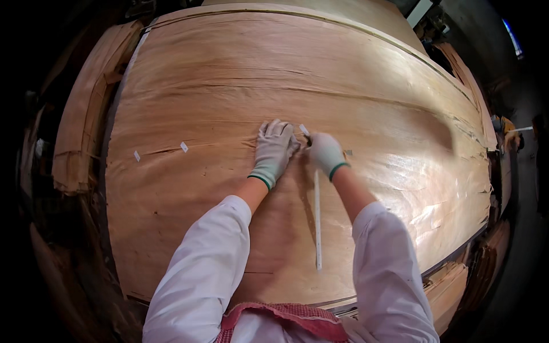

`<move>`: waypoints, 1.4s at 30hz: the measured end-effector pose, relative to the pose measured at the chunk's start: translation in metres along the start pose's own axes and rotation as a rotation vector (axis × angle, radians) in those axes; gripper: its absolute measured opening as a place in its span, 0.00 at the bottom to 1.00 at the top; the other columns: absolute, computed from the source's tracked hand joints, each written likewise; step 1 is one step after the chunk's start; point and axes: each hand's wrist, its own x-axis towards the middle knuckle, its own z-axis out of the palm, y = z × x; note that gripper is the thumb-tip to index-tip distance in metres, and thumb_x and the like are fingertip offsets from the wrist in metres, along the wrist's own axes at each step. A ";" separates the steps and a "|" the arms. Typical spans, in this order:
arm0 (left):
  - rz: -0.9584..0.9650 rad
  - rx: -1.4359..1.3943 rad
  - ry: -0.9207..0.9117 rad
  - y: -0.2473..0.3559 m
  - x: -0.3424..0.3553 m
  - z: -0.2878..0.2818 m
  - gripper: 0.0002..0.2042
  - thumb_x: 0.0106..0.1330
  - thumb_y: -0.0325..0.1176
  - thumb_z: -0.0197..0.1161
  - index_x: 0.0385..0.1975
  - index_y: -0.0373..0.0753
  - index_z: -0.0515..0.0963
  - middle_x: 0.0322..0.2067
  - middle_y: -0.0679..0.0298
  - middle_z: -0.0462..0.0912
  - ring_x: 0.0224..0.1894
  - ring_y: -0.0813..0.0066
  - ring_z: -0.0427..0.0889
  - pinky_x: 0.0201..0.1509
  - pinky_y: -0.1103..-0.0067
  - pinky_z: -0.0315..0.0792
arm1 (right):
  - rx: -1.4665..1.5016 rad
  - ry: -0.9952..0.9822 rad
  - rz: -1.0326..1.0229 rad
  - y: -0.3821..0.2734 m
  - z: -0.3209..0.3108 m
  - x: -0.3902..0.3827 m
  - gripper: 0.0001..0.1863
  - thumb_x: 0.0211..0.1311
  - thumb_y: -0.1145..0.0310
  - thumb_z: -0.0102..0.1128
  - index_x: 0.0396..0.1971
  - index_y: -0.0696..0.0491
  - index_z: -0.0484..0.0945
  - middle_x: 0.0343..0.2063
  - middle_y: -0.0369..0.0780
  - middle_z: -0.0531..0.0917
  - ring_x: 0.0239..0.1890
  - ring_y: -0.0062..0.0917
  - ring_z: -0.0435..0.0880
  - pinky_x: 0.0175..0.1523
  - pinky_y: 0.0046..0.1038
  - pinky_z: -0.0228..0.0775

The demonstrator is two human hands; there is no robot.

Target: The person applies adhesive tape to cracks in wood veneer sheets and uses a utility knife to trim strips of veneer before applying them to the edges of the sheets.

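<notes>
Got L hand (273,150) in knit glove, palm down & relaxed on thin rippled wood veneer (194,206), plus R hand (327,154) clenched round stubby dark thing (309,139) btwn both, w/ narrow white strip (318,228) nearer the body

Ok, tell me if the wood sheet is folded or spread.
Spread: the sheet lies out wide, its left and right edges far apart, though creases run across it.

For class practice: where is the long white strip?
In the head view, the strip is right of centre, below the right hand, between the sleeves.
</notes>
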 end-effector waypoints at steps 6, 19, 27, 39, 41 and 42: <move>0.058 -0.032 0.072 0.001 -0.004 0.002 0.18 0.56 0.40 0.65 0.45 0.42 0.75 0.50 0.57 0.74 0.60 0.58 0.68 0.68 0.61 0.54 | 0.857 0.158 0.035 0.023 -0.103 -0.079 0.13 0.63 0.64 0.61 0.38 0.59 0.77 0.28 0.40 0.84 0.25 0.25 0.82 0.29 0.27 0.72; 0.016 0.291 -0.166 0.072 -0.006 -0.009 0.16 0.66 0.41 0.54 0.52 0.45 0.74 0.60 0.59 0.70 0.67 0.59 0.60 0.71 0.58 0.48 | 0.871 1.650 0.317 0.083 -0.148 -0.530 0.03 0.67 0.71 0.53 0.39 0.50 0.72 0.26 0.31 0.75 0.21 0.09 0.67 0.20 0.13 0.51; 0.358 0.102 -0.271 0.292 -0.064 0.085 0.27 0.68 0.49 0.49 0.64 0.41 0.64 0.65 0.55 0.64 0.68 0.57 0.59 0.72 0.61 0.50 | 0.907 1.763 0.147 0.198 -0.156 -0.638 0.03 0.69 0.75 0.49 0.40 0.52 0.69 0.25 0.34 0.74 0.18 0.09 0.63 0.18 0.13 0.48; 0.198 0.319 -0.325 0.422 -0.124 0.140 0.33 0.70 0.54 0.45 0.66 0.35 0.58 0.69 0.51 0.56 0.72 0.57 0.52 0.74 0.65 0.45 | 0.940 1.624 0.204 0.429 -0.177 -0.705 0.05 0.68 0.71 0.53 0.40 0.54 0.70 0.26 0.36 0.76 0.16 0.10 0.61 0.19 0.13 0.50; 0.122 0.298 -0.426 0.433 -0.096 0.132 0.32 0.69 0.54 0.47 0.65 0.36 0.60 0.68 0.52 0.58 0.71 0.58 0.54 0.73 0.64 0.46 | 1.013 1.487 0.078 0.432 -0.197 -0.672 0.04 0.68 0.72 0.52 0.40 0.54 0.71 0.26 0.36 0.77 0.16 0.10 0.62 0.19 0.13 0.50; 0.112 0.226 -0.345 0.439 -0.081 0.132 0.30 0.69 0.52 0.49 0.63 0.36 0.62 0.67 0.52 0.61 0.70 0.58 0.57 0.73 0.63 0.48 | 1.055 1.386 0.021 0.438 -0.206 -0.659 0.04 0.68 0.73 0.51 0.40 0.54 0.71 0.26 0.37 0.77 0.15 0.10 0.63 0.19 0.12 0.51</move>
